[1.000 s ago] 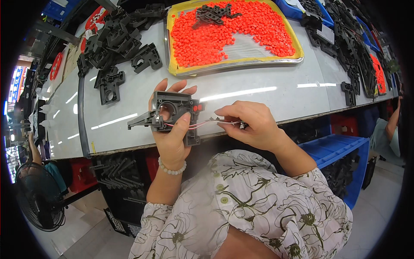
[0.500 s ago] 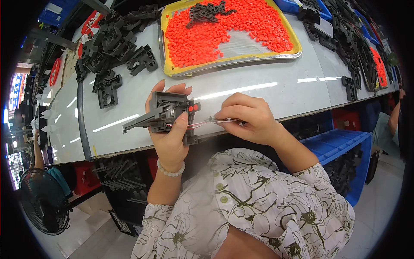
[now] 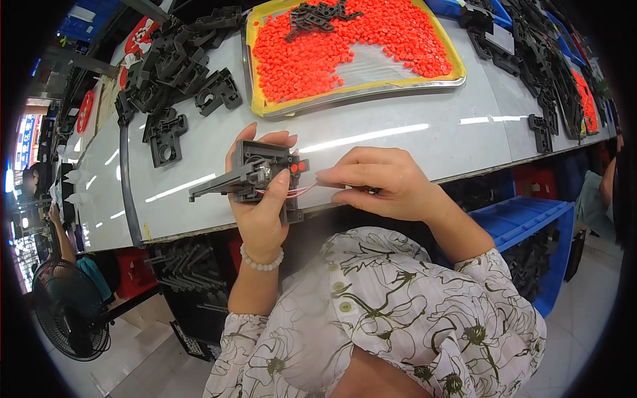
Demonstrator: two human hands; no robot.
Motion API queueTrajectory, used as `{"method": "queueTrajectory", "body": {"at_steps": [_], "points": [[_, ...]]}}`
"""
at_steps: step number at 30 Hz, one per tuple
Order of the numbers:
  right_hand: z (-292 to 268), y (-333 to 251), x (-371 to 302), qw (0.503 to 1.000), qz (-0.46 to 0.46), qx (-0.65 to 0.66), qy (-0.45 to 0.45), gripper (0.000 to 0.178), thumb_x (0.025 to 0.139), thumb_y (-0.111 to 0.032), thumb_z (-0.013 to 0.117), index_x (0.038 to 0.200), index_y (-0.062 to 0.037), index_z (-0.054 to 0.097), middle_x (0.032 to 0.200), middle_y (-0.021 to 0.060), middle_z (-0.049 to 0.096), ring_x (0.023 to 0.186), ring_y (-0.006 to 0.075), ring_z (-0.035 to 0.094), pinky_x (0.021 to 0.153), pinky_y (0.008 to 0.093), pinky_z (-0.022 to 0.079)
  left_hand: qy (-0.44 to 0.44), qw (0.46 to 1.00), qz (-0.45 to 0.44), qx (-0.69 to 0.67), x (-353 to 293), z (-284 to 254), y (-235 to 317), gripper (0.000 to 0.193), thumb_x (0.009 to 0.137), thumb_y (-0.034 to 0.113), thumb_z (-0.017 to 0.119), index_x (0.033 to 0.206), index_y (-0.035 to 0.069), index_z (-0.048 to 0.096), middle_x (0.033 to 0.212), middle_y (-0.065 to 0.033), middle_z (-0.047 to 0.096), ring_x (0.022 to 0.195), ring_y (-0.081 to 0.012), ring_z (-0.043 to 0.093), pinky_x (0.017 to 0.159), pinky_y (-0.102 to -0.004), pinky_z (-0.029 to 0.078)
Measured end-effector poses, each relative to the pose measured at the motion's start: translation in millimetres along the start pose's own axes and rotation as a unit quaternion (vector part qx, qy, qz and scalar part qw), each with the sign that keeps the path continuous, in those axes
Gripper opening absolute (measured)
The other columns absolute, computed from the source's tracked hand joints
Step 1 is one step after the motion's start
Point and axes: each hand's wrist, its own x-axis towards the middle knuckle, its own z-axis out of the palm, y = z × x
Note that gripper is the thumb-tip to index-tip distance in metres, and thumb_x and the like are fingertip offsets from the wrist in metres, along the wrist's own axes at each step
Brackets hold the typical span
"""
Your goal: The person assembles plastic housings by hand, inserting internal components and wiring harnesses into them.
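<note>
My left hand (image 3: pixel 262 222) is closed around a dark grey plastic housing (image 3: pixel 255 159), held just above the table's near edge. The housing has a long arm pointing left and two round red pieces (image 3: pixel 298 166) on its right side. My left thumb presses on its front. Thin red and white wires (image 3: pixel 302 192) run out from under that thumb toward my right hand (image 3: pixel 388 182). Its fingers are pinched together at the wires' far end, which they cover. A small dark bit shows beneath the right fingers, too little to name.
A yellow-edged metal tray (image 3: pixel 358 95) of small red pieces lies beyond my hands, some dark parts on top. Dark grey plastic parts (image 3: pixel 172 66) pile up at far left, with more (image 3: pixel 541 132) at right. A blue crate (image 3: pixel 524 219) stands below the table; a fan (image 3: pixel 70 312) is lower left.
My right fingers have shifted slightly left along the wires and now cover the small connector and white strand that showed before. The left hand and the housing have hardly moved.
</note>
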Motion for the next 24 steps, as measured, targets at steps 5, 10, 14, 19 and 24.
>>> {"method": "queueTrajectory", "body": {"at_steps": [5, 10, 14, 19, 24], "points": [[-7.8, -4.3, 2.9, 0.999, 0.001, -0.026, -0.029, 0.026, 0.069, 0.000, 0.070, 0.094, -0.0040, 0.065, 0.077, 0.0079, 0.063, 0.063, 0.0191, 0.060, 0.054, 0.0274, 0.046, -0.001, 1.000, -0.009, -0.010, -0.8, -0.2, 0.6, 0.057, 0.078, -0.007, 0.050, 0.131, 0.000, 0.029, 0.116, -0.0191, 0.050, 0.109, -0.0237, 0.051, 0.090, -0.0340, 0.047], [-10.4, -8.5, 7.4, 0.997, 0.003, -0.079, 0.001, 0.025, 0.068, 0.000, 0.070, 0.092, -0.0049, 0.065, 0.071, 0.0073, 0.063, 0.060, 0.0198, 0.060, 0.054, 0.0281, 0.047, -0.010, 1.000, -0.025, -0.010, -1.3, -2.0, 0.1, 0.058, 0.078, -0.007, 0.050, 0.131, 0.000, 0.029, 0.116, -0.0189, 0.051, 0.109, -0.0244, 0.052, 0.091, -0.0349, 0.046], [-6.1, 5.8, 2.5, 0.998, -0.062, -0.010, 0.021, 0.026, 0.068, 0.002, 0.068, 0.093, -0.0044, 0.065, 0.071, 0.0071, 0.063, 0.059, 0.0190, 0.060, 0.053, 0.0276, 0.046, -0.010, 0.999, -0.039, -0.014, -1.0, -0.4, 1.8, 0.058, 0.078, -0.007, 0.050, 0.131, 0.000, 0.029, 0.116, -0.0189, 0.051, 0.109, -0.0243, 0.052, 0.091, -0.0348, 0.046], [-5.9, 0.7, 6.5, 0.999, 0.026, 0.016, 0.024, 0.026, 0.069, -0.008, 0.070, 0.094, -0.0124, 0.067, 0.071, 0.0042, 0.061, 0.057, 0.0197, 0.058, 0.052, 0.0287, 0.047, -0.005, 0.998, -0.047, -0.030, -2.9, -1.1, 4.6, 0.057, 0.080, -0.006, 0.050, 0.132, 0.000, 0.029, 0.116, -0.0187, 0.051, 0.108, -0.0240, 0.053, 0.091, -0.0345, 0.046], [-6.8, 5.3, 7.6, 0.997, 0.005, -0.050, 0.056, 0.025, 0.070, -0.008, 0.069, 0.094, -0.0126, 0.067, 0.067, 0.0036, 0.059, 0.056, 0.0190, 0.057, 0.051, 0.0277, 0.047, -0.009, 0.998, -0.046, -0.030, -1.9, -1.8, 2.7, 0.057, 0.080, -0.005, 0.051, 0.132, 0.000, 0.029, 0.116, -0.0184, 0.052, 0.108, -0.0239, 0.053, 0.091, -0.0345, 0.046]]}}
